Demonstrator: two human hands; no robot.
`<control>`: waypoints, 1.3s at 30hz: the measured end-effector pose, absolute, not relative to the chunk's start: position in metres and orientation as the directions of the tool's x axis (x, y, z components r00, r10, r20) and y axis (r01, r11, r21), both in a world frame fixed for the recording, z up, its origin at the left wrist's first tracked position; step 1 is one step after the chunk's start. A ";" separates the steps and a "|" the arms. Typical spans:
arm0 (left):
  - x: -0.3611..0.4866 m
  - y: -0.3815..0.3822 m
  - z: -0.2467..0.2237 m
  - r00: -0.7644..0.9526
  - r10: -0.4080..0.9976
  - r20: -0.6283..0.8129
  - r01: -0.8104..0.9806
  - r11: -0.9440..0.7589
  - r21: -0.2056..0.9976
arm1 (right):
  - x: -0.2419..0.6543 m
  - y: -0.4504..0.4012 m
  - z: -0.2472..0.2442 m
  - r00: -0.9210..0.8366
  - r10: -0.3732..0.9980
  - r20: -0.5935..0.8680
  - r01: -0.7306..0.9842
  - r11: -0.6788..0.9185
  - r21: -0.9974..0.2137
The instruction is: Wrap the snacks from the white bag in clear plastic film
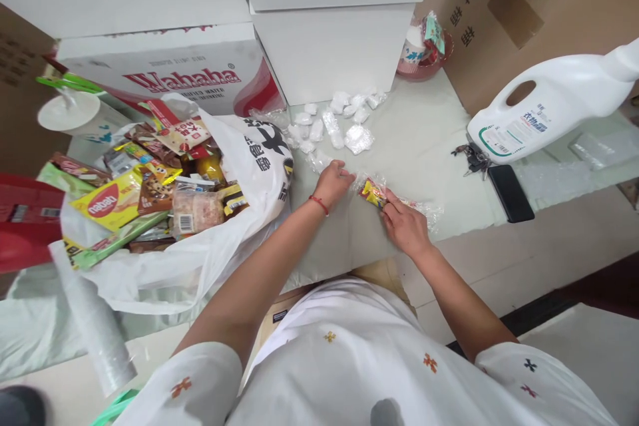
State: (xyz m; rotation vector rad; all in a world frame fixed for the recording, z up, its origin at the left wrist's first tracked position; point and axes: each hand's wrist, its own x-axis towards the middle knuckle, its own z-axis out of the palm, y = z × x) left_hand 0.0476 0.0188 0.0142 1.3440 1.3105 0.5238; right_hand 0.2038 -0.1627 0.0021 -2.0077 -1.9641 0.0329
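Note:
My left hand (pixel 335 185), with a red string bracelet at its wrist, rests low over the table, its fingertips pinched on the edge of a clear plastic wrap (pixel 426 212). On that wrap lies a small yellow and red snack packet (pixel 372 193). My right hand (pixel 403 223) has its thumb and fingers closed on the packet's right end; part of the packet is hidden beneath them. Just beyond my hands sit several small white bundles in clear wrap (pixel 333 130).
A white plastic bag (pixel 224 253) full of packaged snacks stands at left, beside a roll of clear film (pixel 94 326). Behind are a Wahaha carton (pixel 200 73) and white boxes (pixel 329 46). At right are a detergent bottle (pixel 549 103), keys (pixel 472 158) and a black phone (pixel 510 193).

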 end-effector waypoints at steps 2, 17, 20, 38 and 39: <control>0.054 0.024 0.018 0.325 0.835 -0.444 0.379 0.315 0.870 | 0.205 -0.163 0.001 0.040 0.978 0.205 0.969 0.012 -0.247; -0.018 0.005 0.015 0.313 0.762 -0.567 0.312 0.482 0.819 | 0.227 -0.177 -0.002 -0.153 0.979 0.132 0.946 0.184 -0.266; -0.031 -0.007 0.017 0.313 0.719 -0.620 0.289 0.550 0.783 | 0.229 -0.178 -0.004 -0.129 0.983 0.132 0.939 0.164 -0.303; -0.019 -0.014 0.019 0.428 0.495 -0.756 0.394 0.650 0.649 | 0.230 -0.176 -0.004 -0.141 0.982 0.129 0.894 0.182 -0.409; -0.021 -0.013 0.019 0.426 0.495 -0.757 0.393 0.652 0.648 | 0.231 -0.176 -0.004 -0.154 0.980 0.124 0.889 0.192 -0.416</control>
